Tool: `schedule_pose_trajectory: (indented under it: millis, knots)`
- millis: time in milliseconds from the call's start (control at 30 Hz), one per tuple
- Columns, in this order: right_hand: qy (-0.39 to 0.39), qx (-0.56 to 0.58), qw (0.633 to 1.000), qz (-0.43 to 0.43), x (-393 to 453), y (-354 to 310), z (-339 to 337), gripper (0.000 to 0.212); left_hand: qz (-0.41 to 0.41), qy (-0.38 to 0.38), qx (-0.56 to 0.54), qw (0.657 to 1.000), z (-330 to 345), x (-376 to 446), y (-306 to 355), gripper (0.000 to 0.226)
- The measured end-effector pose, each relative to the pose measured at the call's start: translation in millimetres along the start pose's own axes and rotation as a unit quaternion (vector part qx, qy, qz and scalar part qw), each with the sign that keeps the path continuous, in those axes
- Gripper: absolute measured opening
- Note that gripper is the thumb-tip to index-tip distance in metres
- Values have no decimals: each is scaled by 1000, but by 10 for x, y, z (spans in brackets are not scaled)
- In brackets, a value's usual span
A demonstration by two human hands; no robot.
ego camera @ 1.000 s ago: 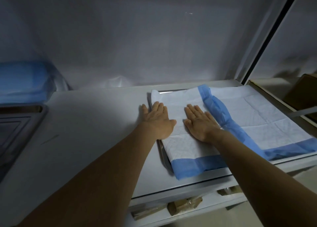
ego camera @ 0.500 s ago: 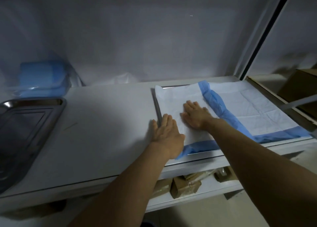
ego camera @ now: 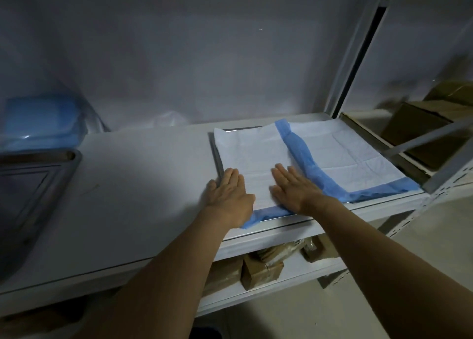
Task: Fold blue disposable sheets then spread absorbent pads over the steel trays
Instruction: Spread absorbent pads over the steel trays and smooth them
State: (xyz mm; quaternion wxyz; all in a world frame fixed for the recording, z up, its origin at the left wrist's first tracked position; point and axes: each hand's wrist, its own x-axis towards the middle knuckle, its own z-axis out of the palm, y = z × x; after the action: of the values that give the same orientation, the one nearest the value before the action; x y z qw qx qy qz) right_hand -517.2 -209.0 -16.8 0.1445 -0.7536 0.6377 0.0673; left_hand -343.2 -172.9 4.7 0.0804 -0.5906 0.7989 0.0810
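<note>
Two white absorbent pads with blue borders lie side by side on a steel tray (ego camera: 214,151) at the right of the white shelf. My left hand (ego camera: 228,193) lies flat with straight fingers on the near left corner of the left pad (ego camera: 252,154), over the tray's left rim. Flat beside it, my right hand (ego camera: 294,187) presses the same pad near its blue front border. The right pad (ego camera: 340,154) overlaps it along a crumpled blue strip. A second steel tray (ego camera: 33,185) lies bare at the far left.
A wrapped stack of blue sheets (ego camera: 41,126) sits at the back left of the shelf (ego camera: 143,185). Cardboard boxes (ego camera: 419,131) fill the neighbouring rack to the right, and more boxes (ego camera: 261,269) sit on the shelf below. A rack post (ego camera: 358,57) rises at the right.
Both hands have slid toward the near edge of the left pad while staying flat on it. The camera has shifted, bringing the bare left tray and blue stack further into view.
</note>
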Motion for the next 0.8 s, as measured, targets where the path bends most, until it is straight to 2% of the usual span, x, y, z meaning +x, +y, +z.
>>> schedule_pose_trajectory:
  millis: [100, 200, 300, 467, 600, 700, 800]
  knots:
    - [4, -14, 1000, 2, -14, -106, -47, 60, -11, -5, -5, 1000, 13, 31, 8, 56]
    - [-37, 15, 998, -41, -147, -399, -80, 56, -35, -17, -43, 998, 45, 101, 17, 69]
    - [-59, -1, 997, -59, -297, -457, -11, 57, -42, -11, -58, 997, 78, 120, 12, 68]
    - [-21, 28, 998, 57, -439, -161, -51, 68, -38, 17, -67, 997, 78, 136, -33, 64]
    - [21, 39, 993, 113, -411, -176, 33, 74, -23, -20, -42, 999, 72, 155, -97, 93]
    - [52, 3, 985, 162, -329, -295, 16, 69, -19, -25, -32, 999, 69, 171, -116, 101]
    - [30, -24, 989, 145, -261, -278, -98, 71, -15, -24, -33, 999, 83, 185, -119, 100]
